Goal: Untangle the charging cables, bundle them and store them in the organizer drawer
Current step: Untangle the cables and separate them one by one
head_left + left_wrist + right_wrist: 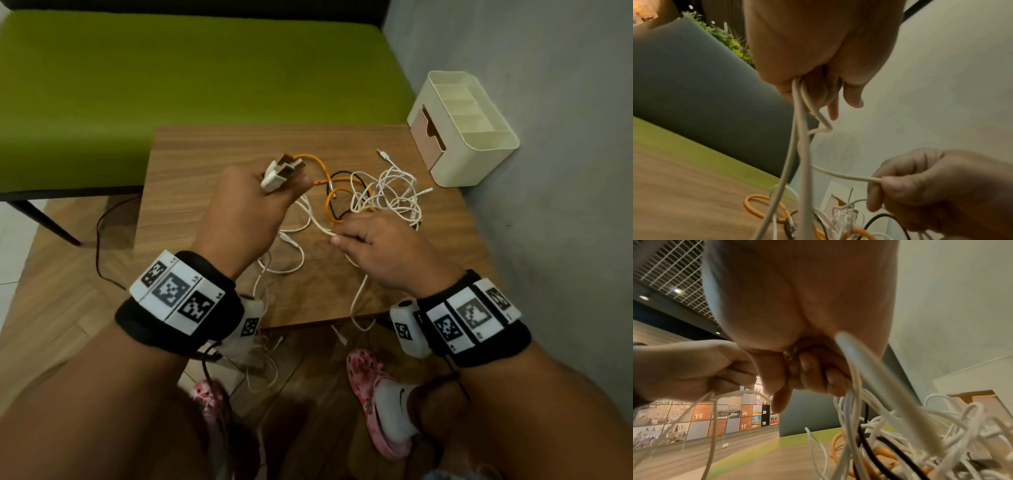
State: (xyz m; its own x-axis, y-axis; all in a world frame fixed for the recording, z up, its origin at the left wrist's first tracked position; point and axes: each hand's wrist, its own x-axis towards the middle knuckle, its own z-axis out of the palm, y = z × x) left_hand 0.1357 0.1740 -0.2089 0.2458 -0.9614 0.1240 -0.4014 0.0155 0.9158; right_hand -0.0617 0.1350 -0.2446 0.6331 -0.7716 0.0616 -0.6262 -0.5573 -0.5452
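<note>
Head view: left hand [246, 202] raised at 11 o'clock of the cable heap, fingers curled round a cluster of flat plugs [279, 171], white and orange. Right hand [380, 243] low at 6 o'clock of the heap, thumb and forefinger pinching a smooth white cable [320, 229]. Tangle [373, 195] of thin white, orange and black cords lying mid-worktop [205, 150] on wood-grain laminate, loose ends drooping over the near edge. Cream plastic organizer [479, 150] at 2 o'clock of the tangle, boxy with rounded corners, tan drawer [426, 135] partly out.

Left wrist view: curled around two round white strands [797, 113] hanging straight down; right hand [920, 186] at 4 o'clock, pinching a branch.

Right wrist view: clamped on blurred white cords [851, 399]; glossy loops heaped at 5 o'clock.
</note>
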